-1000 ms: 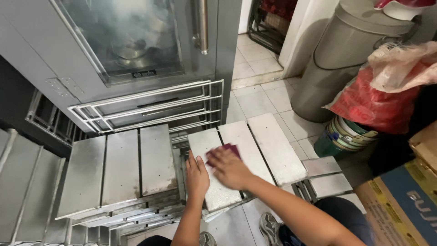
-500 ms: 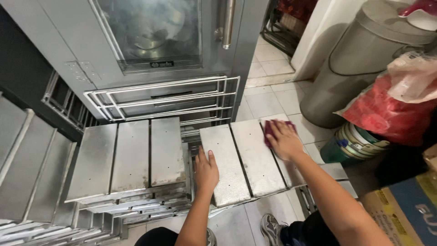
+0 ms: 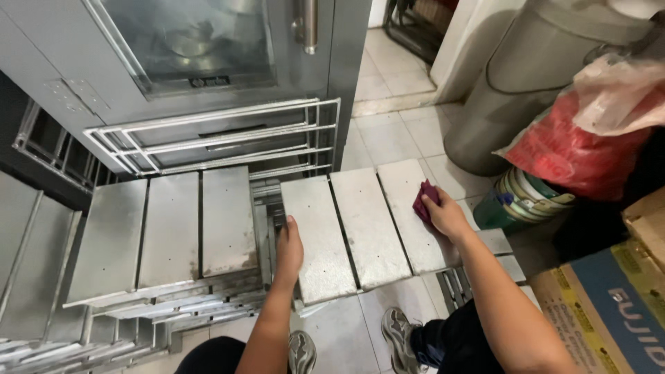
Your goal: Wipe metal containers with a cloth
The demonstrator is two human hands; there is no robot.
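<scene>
Lighting: even, diffuse indoor light from above; moderately bright, cool in tone. Shadows: soft, deepest under the metal trays (image 3: 346, 235) and in the dark gap at far left. Glare: pale reflections on the oven door glass (image 3: 187, 41); dull sheen on the tray tops. Sharpness: centre fairly crisp; slight softness on the right hand (image 3: 447, 216) and cloth (image 3: 424, 201). Distortion: wide-angle bending toward the edges, straight lines leaning outward. Bright areas at upper right near washed out.
</scene>
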